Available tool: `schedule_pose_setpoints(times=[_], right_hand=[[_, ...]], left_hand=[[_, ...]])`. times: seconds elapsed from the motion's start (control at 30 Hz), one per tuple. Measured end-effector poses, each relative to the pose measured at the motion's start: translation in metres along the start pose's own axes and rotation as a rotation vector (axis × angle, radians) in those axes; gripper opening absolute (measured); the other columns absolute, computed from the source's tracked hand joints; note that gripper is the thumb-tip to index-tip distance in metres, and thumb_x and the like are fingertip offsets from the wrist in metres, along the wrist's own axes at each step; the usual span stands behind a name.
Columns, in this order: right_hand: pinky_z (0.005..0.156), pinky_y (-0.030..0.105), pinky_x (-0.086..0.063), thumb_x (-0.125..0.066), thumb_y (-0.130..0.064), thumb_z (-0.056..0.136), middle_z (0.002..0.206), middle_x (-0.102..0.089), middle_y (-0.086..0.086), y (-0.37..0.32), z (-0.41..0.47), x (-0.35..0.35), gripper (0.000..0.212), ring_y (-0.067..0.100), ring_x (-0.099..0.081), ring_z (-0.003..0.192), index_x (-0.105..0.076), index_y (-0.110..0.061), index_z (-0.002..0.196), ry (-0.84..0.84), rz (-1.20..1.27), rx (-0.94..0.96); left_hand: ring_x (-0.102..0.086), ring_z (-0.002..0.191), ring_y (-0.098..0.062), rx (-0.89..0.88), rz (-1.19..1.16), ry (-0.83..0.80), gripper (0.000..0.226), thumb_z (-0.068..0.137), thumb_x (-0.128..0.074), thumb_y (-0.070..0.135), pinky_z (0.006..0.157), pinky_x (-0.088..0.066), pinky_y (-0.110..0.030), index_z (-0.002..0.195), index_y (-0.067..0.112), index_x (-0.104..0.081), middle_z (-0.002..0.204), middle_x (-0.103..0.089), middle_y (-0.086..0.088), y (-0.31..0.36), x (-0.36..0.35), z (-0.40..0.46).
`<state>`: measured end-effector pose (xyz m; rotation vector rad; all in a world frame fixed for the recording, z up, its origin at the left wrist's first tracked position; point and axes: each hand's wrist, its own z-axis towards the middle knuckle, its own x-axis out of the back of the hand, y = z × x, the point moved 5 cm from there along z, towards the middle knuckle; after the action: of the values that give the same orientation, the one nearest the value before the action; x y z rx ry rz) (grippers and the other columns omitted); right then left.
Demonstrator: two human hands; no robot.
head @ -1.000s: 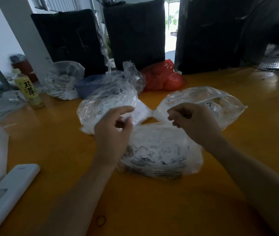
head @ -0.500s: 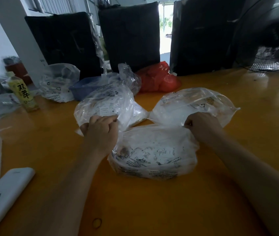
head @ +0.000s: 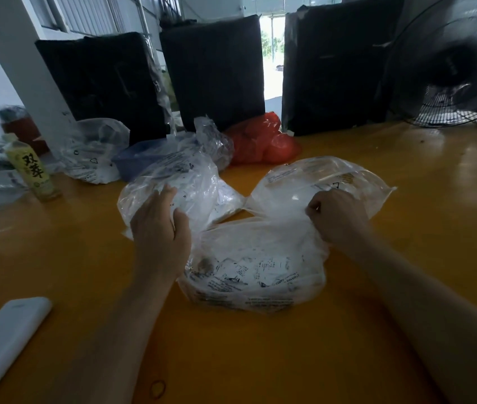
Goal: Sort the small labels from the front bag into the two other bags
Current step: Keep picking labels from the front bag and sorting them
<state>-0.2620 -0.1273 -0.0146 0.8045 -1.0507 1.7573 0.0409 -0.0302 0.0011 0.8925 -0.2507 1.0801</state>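
Observation:
Three clear plastic bags lie on the yellow table. The front bag (head: 253, 269) holds several small printed white labels. Behind it to the left is the left bag (head: 202, 193), stuffed with white labels, and to the right the right bag (head: 319, 182), mostly see-through. My left hand (head: 160, 225) rests with straight fingers on the left bag's near side, its thumb at the front bag's left edge. My right hand (head: 338, 215) pinches the front bag's upper right edge, fingers curled.
A yellow drink bottle (head: 31, 170) stands at the left. A white remote-like device (head: 1, 345) lies near left. Another clear bag (head: 94, 153), a blue tub (head: 141, 158) and a red bag (head: 263, 141) sit behind. Black cushions and a fan (head: 453, 71) line the far edge.
Half a second ago my left hand was a fist at the front bag's left edge; now its fingers are spread on the left bag. My right hand stays on the bag's right edge.

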Motion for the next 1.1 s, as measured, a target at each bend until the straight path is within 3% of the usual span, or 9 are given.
schedule_pose_setpoints(times=[0.13,0.2,0.27,0.37,0.5,0.63,0.77,0.93,1.1], right_hand=[[0.072,0.032,-0.045,-0.051,-0.032,0.105,0.073,-0.063,0.001,-0.001,-0.001,0.015,0.044,0.019,-0.057,0.071,-0.056,-0.017,0.064,0.082,0.035,-0.011],[0.069,0.032,-0.047,-0.050,-0.030,0.106,0.063,-0.056,-0.002,-0.006,-0.004,0.024,0.047,0.014,-0.051,0.061,-0.050,-0.018,0.060,0.177,0.122,-0.002],[0.059,0.025,-0.042,-0.052,-0.028,0.105,0.065,-0.060,-0.003,-0.014,-0.007,0.029,0.038,0.010,-0.054,0.061,-0.060,-0.016,0.069,0.213,0.279,0.012],[0.054,0.017,-0.038,-0.057,-0.027,0.101,0.073,-0.068,-0.007,-0.029,-0.013,0.028,0.024,0.010,-0.057,0.059,-0.071,-0.022,0.083,0.082,0.666,0.027],[0.053,0.025,-0.038,-0.055,-0.020,0.101,0.074,-0.067,-0.002,-0.060,-0.031,0.029,0.027,0.015,-0.049,0.059,-0.073,-0.022,0.082,-0.226,1.009,0.184],[0.051,0.023,-0.037,-0.055,-0.019,0.103,0.066,-0.064,-0.006,-0.079,-0.042,0.024,0.025,0.010,-0.045,0.053,-0.070,-0.017,0.082,-0.343,0.920,0.273],[0.043,0.020,-0.034,-0.060,-0.027,0.100,0.059,-0.060,-0.007,-0.083,-0.045,0.020,0.022,0.004,-0.040,0.041,-0.070,-0.017,0.083,-0.291,0.764,0.275],[0.052,0.033,-0.045,-0.063,-0.043,0.097,0.078,-0.069,-0.011,-0.085,-0.046,0.025,0.020,0.026,-0.056,0.059,-0.071,-0.026,0.101,-0.287,0.817,0.289],[0.051,0.020,-0.043,-0.069,-0.034,0.095,0.074,-0.071,-0.008,-0.081,-0.042,0.021,0.009,0.009,-0.051,0.053,-0.071,-0.027,0.090,-0.230,0.806,0.262]], left_hand=[[-0.052,0.136,-0.032,-0.154,-0.003,0.155,0.049,0.100,-0.037,0.029,0.112,-0.035,-0.048,0.134,0.007,-0.065,0.136,-0.067,-0.009,0.019,0.006,-0.008],[-0.055,0.129,-0.027,-0.223,-0.074,0.150,0.045,0.102,-0.036,0.028,0.109,-0.039,-0.046,0.129,0.009,-0.068,0.128,-0.068,-0.003,0.029,0.003,-0.013],[-0.055,0.124,-0.018,-0.236,-0.178,0.104,0.041,0.103,-0.037,0.027,0.106,-0.043,-0.044,0.125,0.012,-0.069,0.123,-0.066,0.006,0.037,-0.001,-0.018],[-0.060,0.120,-0.005,-0.122,-0.384,-0.049,0.041,0.103,-0.038,0.039,0.099,-0.050,-0.034,0.122,0.024,-0.070,0.122,-0.068,0.014,0.040,-0.012,-0.023],[-0.066,0.111,-0.002,0.117,-0.677,-0.375,0.048,0.094,-0.041,0.066,0.089,-0.051,-0.030,0.130,0.043,-0.061,0.121,-0.071,0.020,0.042,-0.034,-0.030],[-0.072,0.102,-0.019,0.288,-0.986,-0.564,0.060,0.088,-0.060,0.074,0.087,-0.056,-0.033,0.126,0.030,-0.072,0.118,-0.077,-0.001,0.046,-0.044,-0.034],[-0.075,0.086,-0.013,0.332,-0.893,-0.432,0.011,0.095,-0.075,0.041,0.082,-0.058,-0.028,0.097,0.034,-0.083,0.100,-0.081,0.000,0.040,-0.040,-0.033],[-0.076,0.091,-0.017,0.330,-0.870,-0.461,0.015,0.088,-0.075,0.044,0.073,-0.059,-0.024,0.094,0.033,-0.082,0.100,-0.081,0.000,0.045,-0.036,-0.035],[-0.077,0.091,-0.018,0.434,-0.959,-0.462,0.012,0.087,-0.079,0.033,0.066,-0.057,-0.023,0.094,0.023,-0.082,0.100,-0.081,-0.005,0.044,-0.037,-0.038]])
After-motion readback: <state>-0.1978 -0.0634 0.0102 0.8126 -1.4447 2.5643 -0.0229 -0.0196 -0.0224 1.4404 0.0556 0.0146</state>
